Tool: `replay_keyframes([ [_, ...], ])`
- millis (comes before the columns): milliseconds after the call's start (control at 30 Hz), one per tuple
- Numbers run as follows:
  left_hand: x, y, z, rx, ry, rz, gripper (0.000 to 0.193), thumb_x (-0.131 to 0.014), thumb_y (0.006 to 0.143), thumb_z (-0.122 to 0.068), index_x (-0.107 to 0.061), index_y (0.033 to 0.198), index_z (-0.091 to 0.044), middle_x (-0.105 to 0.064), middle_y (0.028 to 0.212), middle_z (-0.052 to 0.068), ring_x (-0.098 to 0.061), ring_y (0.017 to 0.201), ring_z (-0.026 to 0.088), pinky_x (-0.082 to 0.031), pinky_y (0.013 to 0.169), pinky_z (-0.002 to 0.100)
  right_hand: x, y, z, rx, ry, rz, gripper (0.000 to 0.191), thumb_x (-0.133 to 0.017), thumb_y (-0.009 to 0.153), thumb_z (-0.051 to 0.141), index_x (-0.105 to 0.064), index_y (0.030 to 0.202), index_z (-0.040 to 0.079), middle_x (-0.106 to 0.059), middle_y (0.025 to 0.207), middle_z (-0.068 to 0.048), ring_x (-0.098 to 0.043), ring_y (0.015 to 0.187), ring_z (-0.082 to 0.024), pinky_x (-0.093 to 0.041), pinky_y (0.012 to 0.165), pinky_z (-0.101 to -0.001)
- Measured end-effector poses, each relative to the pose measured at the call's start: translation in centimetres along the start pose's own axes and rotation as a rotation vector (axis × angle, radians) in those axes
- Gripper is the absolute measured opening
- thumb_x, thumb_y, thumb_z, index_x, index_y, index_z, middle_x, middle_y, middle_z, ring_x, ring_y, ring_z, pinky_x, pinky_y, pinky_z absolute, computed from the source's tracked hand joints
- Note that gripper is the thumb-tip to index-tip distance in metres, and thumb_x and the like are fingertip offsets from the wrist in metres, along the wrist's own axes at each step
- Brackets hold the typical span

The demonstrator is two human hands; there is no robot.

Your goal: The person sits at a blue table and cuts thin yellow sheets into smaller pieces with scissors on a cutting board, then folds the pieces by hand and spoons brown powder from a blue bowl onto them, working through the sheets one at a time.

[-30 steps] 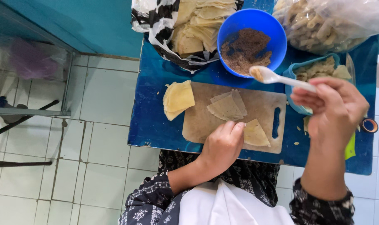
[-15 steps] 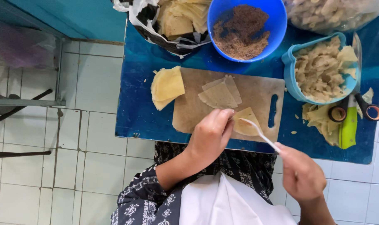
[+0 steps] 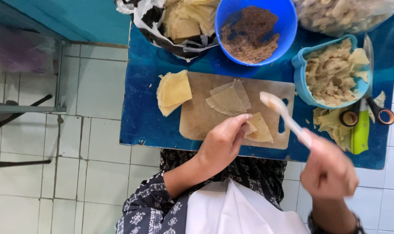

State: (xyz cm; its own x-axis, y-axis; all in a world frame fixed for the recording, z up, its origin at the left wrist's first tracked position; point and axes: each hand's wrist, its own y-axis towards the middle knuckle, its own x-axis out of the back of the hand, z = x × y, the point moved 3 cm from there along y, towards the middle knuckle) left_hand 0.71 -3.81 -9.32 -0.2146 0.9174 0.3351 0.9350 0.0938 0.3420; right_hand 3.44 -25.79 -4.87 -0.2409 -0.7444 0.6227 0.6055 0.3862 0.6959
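Right hand (image 3: 327, 170) grips a white spoon (image 3: 283, 113) by the handle, long axis diagonal, bowl pointing up-left over the cutting board (image 3: 197, 119). Left hand (image 3: 223, 141), fingers extended, presses a triangular wrapper (image 3: 261, 128) on the board's near right part

a blue bowl (image 3: 288, 26) of brown filling, a teal tub (image 3: 301, 80) of scraps, scissors (image 3: 366, 117) on the blue table (image 3: 145, 117).
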Motion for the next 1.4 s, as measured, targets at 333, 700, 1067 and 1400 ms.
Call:
replay_keyframes([
  [333,0.1,0.3,0.2,0.02,0.09,0.03,0.016,-0.068,0.096,-0.003,-0.063,0.111,-0.003,-0.061,0.11,0.016,-0.067,0.095,0.037,-0.055,0.079,0.043,-10.1,15.4,-2.4,0.185,-0.213,-0.011,0.022,-0.062,0.105,0.006,-0.065,0.124,-0.003,-0.068,0.113,-0.023,-0.067,0.105,-0.038,-0.053,0.089,-0.0449],
  [700,0.1,0.8,2.1,0.08,0.052,0.111,0.009,-0.068,0.097,-0.008,-0.063,0.102,-0.002,-0.06,0.108,0.015,-0.066,0.097,0.037,-0.055,0.078,0.045,-5.8,1.5,-0.6,-0.482,-0.074,0.615,0.017,-0.079,0.079,0.011,-0.065,0.084,0.003,-0.064,0.08,-0.01,-0.064,0.076,-0.03,-0.046,0.068,-0.0418],
  [1067,0.0,1.1,1.4,0.07,0.103,0.1,0.026,-0.071,0.094,-0.007,-0.06,0.117,-0.004,-0.059,0.111,0.014,-0.066,0.099,0.037,-0.056,0.079,0.044,-5.6,0.5,-0.8,-0.816,0.392,0.384,0.014,-0.064,0.099,0.003,-0.067,0.112,0.002,-0.073,0.104,-0.005,-0.068,0.096,-0.009,-0.052,0.083,-0.0239],
  [1400,0.0,0.8,1.5,0.055,0.074,0.165,0.031,-0.067,0.094,-0.002,-0.062,0.123,-0.008,-0.058,0.124,0.015,-0.067,0.104,0.035,-0.058,0.079,0.042,-7.4,1.3,-0.4,-0.578,0.296,0.44,0.02,-0.076,0.083,-0.003,-0.068,0.1,0.002,-0.068,0.099,-0.01,-0.069,0.089,-0.022,-0.055,0.076,-0.03],
])
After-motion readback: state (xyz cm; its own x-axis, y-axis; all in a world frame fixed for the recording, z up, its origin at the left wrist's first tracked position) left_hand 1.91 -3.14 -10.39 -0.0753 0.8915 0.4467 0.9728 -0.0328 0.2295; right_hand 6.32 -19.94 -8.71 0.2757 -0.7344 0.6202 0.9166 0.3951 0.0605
